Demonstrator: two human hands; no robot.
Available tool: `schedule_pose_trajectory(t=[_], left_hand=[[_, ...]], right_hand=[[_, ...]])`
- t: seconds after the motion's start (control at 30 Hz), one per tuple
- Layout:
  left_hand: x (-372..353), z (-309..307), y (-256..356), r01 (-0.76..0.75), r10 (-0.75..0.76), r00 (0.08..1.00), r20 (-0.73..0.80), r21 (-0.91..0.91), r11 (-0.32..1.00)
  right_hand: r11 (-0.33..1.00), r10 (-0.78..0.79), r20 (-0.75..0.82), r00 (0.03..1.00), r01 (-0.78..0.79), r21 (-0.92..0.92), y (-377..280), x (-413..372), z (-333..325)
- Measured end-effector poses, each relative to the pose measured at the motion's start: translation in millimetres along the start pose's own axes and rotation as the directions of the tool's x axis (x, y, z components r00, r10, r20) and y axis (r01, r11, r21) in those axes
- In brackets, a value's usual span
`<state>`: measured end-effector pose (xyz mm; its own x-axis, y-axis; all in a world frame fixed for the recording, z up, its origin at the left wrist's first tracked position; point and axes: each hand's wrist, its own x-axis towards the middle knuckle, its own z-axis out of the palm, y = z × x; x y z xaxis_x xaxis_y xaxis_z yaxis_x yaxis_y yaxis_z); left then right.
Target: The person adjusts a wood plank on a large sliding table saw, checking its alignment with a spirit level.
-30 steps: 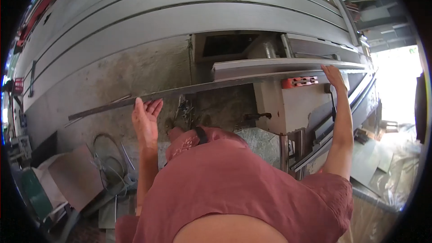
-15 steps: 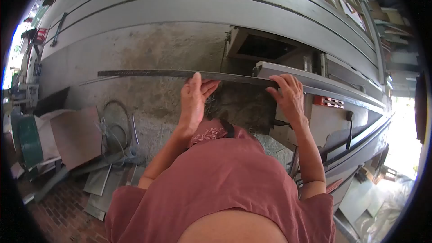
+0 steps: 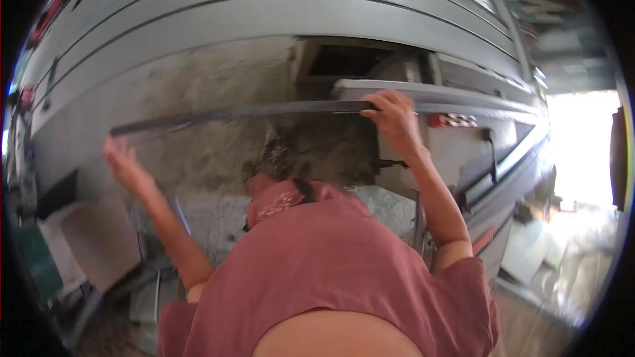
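Note:
A long, thin dark strip [image 3: 251,112], perhaps metal, stretches across in front of me. Near its right end my right hand [image 3: 395,122] is closed, fingers over the top and thumb below. My left hand [image 3: 127,165] reaches far out to the left, at the strip's other end. Its fingers look apart, with the tips at or touching that end; motion blur hides the exact contact.
Long grey panels [image 3: 264,16] run across the far side. Beyond my right hand lies a pale metal profile [image 3: 423,91], with a red slotted piece [image 3: 453,120] nearby. A brown board [image 3: 102,241] leans at lower left; a dark box-like opening [image 3: 347,61] sits ahead.
My left hand has moved from the strip's middle out to its left end. My right hand stays on the strip. The view has shifted, so surroundings at the right appear further left.

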<state>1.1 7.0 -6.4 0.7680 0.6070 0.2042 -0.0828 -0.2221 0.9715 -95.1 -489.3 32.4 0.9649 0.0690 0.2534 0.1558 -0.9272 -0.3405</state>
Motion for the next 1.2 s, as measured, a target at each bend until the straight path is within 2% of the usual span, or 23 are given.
schedule_pose_trajectory(t=[0.03, 0.07, 0.13, 0.2, 0.27, 0.33, 0.4, 0.53, 0.6, 0.63, 0.67, 0.7, 0.73, 0.8, 0.93, 1.0, 1.07, 1.13, 1.2], left_hand=[[-2, 1, 3, -0.033, 0.033, 0.999, 0.005, 0.014, 0.999], [-8, 7, 17, 0.017, -0.017, 1.000, 0.003, 0.019, 1.000], [-14, 10, 28, 0.059, -0.059, 0.998, 0.020, 0.026, 0.998], [-14, 10, 29, 0.106, -0.107, 0.994, 0.028, 0.017, 0.994], [-18, 15, 35, 0.121, -0.122, 0.992, 0.024, 0.026, 0.992], [-25, 18, 35, 0.130, -0.134, 0.989, 0.070, 0.056, 0.990], [-37, 25, 32, 0.143, -0.147, 0.983, 0.112, 0.044, 0.989], [-72, 42, 40, 0.167, -0.180, 0.954, 0.241, 0.070, 0.983], [-95, 54, 52, 0.184, -0.199, 0.949, 0.243, 0.082, 0.979], [-104, 59, 56, 0.177, -0.208, 0.927, 0.311, 0.125, 0.976], [-112, 64, 60, 0.166, -0.218, 0.900, 0.378, 0.167, 0.972], [-121, 69, 60, 0.173, -0.217, 0.888, 0.405, 0.142, 0.975], [-129, 73, 59, 0.173, -0.217, 0.889, 0.404, 0.143, 0.975], [-144, 80, 57, 0.125, -0.185, 0.836, 0.518, 0.148, 0.981], [-168, 95, 72, 0.065, -0.178, 0.772, 0.611, 0.203, 0.977], [-174, 101, 71, 0.054, -0.157, 0.741, 0.653, 0.175, 0.983], [-187, 112, 76, 0.078, -0.134, 0.670, 0.730, 0.110, 0.991], [-198, 123, 86, 0.128, -0.157, 0.652, 0.742, 0.096, 0.987], [-209, 136, 93, 0.142, -0.131, 0.582, 0.802, 0.059, 0.988]], right_hand=[[1.000, -0.009, 0.003, 1.000, 0.010, -0.019, 1, -1, -5], [0.998, 0.025, -0.020, 0.999, -0.026, -0.058, 3, -2, -14], [0.983, 0.085, -0.014, 0.996, -0.082, 0.163, 5, -5, -23], [0.990, 0.083, 0.021, 0.996, -0.085, 0.113, 18, -11, -30], [0.963, 0.150, 0.113, 0.982, -0.171, 0.208, 27, -13, -43], [0.969, 0.153, 0.109, 0.982, -0.171, 0.178, 34, -16, -53], [0.996, 0.070, 0.054, 0.996, -0.067, -0.055, 56, -22, -60], [0.985, 0.116, 0.048, 0.992, -0.108, -0.133, 93, -35, -76], [0.969, 0.186, 0.093, 0.978, -0.167, -0.184, 116, -41, -86], [0.969, 0.183, 0.094, 0.979, -0.164, -0.183, 129, -44, -91], [0.955, 0.254, 0.126, 0.959, -0.229, -0.187, 142, -47, -96], [0.936, 0.325, 0.159, 0.932, -0.293, -0.194, 153, -49, -100], [0.937, 0.324, 0.159, 0.933, -0.292, -0.193, 160, -50, -106], [0.906, 0.398, 0.171, 0.901, -0.357, -0.226, 175, -55, -115], [0.858, 0.492, 0.218, 0.843, -0.427, -0.287, 207, -62, -128], [0.842, 0.518, 0.219, 0.827, -0.449, -0.299, 222, -67, -134], [0.809, 0.549, 0.215, 0.808, -0.449, -0.379, 237, -70, -143], [0.796, 0.573, 0.217, 0.790, -0.475, -0.374, 253, -75, -153], [0.781, 0.601, 0.218, 0.769, -0.506, -0.367, 272, -83, -160]])
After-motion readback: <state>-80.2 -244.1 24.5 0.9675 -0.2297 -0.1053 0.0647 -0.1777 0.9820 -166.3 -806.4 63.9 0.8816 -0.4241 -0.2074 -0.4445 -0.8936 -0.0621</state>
